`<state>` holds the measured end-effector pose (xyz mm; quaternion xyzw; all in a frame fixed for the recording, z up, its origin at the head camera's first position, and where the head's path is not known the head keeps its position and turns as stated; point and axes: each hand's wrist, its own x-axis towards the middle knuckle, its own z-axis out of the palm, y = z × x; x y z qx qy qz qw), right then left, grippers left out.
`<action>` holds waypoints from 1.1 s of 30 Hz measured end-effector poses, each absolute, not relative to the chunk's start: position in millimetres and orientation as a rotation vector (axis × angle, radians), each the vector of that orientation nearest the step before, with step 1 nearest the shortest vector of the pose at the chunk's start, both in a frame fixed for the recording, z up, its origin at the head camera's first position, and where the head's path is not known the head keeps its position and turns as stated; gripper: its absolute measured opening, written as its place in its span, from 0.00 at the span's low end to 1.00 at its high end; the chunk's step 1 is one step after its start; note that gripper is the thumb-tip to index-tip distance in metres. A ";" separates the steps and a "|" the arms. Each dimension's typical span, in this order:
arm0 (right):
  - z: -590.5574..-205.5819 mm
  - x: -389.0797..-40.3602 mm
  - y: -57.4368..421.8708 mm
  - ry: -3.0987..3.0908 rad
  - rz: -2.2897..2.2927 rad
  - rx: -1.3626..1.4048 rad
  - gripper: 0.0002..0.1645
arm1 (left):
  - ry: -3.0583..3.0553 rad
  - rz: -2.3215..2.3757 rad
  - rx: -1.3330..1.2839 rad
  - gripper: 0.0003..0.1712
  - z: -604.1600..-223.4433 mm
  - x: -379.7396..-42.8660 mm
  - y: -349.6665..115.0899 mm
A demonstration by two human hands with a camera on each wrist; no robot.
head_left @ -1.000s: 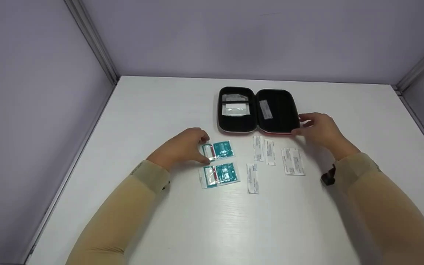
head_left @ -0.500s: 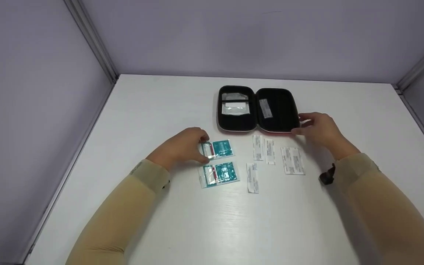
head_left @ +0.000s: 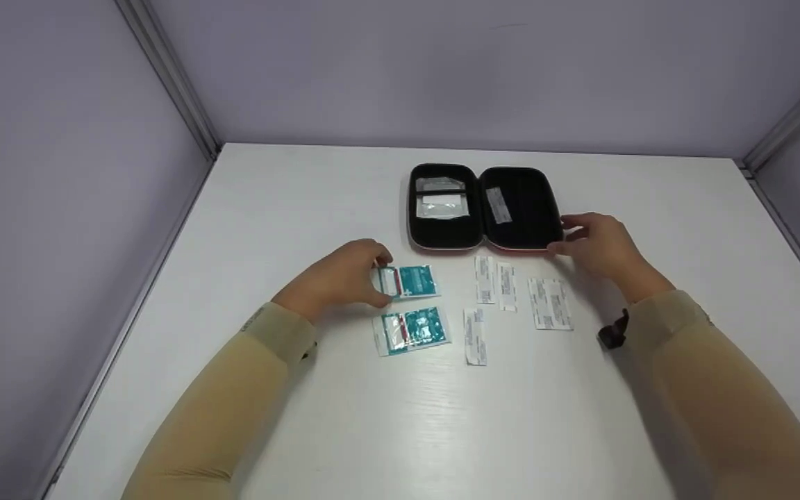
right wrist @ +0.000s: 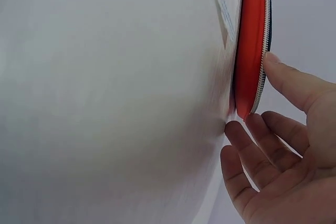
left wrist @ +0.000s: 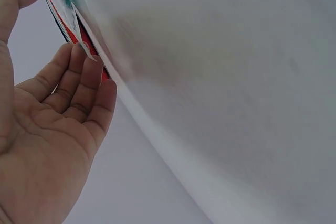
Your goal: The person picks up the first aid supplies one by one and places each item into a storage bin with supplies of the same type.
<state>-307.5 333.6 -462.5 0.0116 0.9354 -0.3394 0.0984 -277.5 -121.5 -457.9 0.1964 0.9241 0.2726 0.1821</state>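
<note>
My left hand [head_left: 346, 276] holds the upper teal-and-white clear packet [head_left: 417, 281] by its edges, thumb at the near edge and fingers at the far one. The left wrist view shows the packet's corner [left wrist: 86, 50] bent up at the fingertips. A similar teal packet [head_left: 426, 326] lies just nearer. My right hand [head_left: 601, 244] grips the outer front corner of an unfolded zip case [head_left: 535, 239], black inside. In the right wrist view, the thumb touches the zipper rim and fingertips sit at the lower corner of its red shell [right wrist: 249, 51].
Clear packets [head_left: 443, 207] sit under a strap in the case's left half, and a narrow sachet [head_left: 499, 205] in its right half. Several white paper sachets [head_left: 475, 337] and a wider white one [head_left: 551, 304] lie on the white table [head_left: 400, 430]. Panels [head_left: 372, 76] enclose the back and sides.
The upper teal packet lies slightly differently, with more of its left end showing. Both hands keep their places at the packet and the case; the head view shifts slightly.
</note>
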 end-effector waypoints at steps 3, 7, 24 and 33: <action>-461.3 -306.8 332.3 2.757 -1.011 0.050 0.48 | 2.614 0.776 0.558 0.41 -457.5 -278.5 -122.2; -460.4 -304.5 331.9 2.764 -1.007 0.050 0.48 | 2.619 0.777 0.544 0.42 -457.0 -279.9 -120.0; -459.3 -302.5 327.7 2.804 -0.965 0.017 0.44 | 2.611 0.819 0.632 0.41 -444.1 -285.0 -111.6; -459.4 -301.3 327.5 2.786 -0.997 0.033 0.43 | 2.629 0.837 0.661 0.40 -442.7 -288.7 -105.7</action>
